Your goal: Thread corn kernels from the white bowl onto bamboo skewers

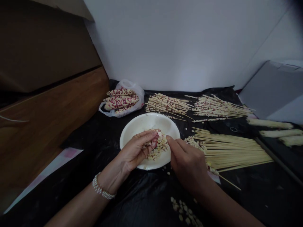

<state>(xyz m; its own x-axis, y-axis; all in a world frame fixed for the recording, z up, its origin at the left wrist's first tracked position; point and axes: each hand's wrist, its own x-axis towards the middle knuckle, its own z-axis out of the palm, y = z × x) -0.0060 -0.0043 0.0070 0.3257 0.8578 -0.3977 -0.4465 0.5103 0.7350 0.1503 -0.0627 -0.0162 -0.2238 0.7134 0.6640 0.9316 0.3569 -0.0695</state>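
Note:
Over the white bowl [127,129], my left hand [139,146] is closed, palm up, with pale and dark red corn kernels [159,135] at its fingertips. A silver beaded bracelet [101,187] is on that wrist. My right hand [186,159] grips a skewer [229,183] with kernels threaded on it; its bare end sticks out behind the hand, to the lower right. The front end of the skewer is hidden by my fingers, which point toward the left hand. Loose kernels [163,145] lie in the bowl under both hands.
Several speckled corn cobs [121,101] lie in a plastic bag [139,90]. Two piles of kernel-threaded skewers [165,103] sit at the back. Bare skewers [236,151] spread to the right, with stripped cobs [272,123] beyond. Stray kernels [184,211] dot the black sheet [139,198]. A wooden panel [59,116] borders the left.

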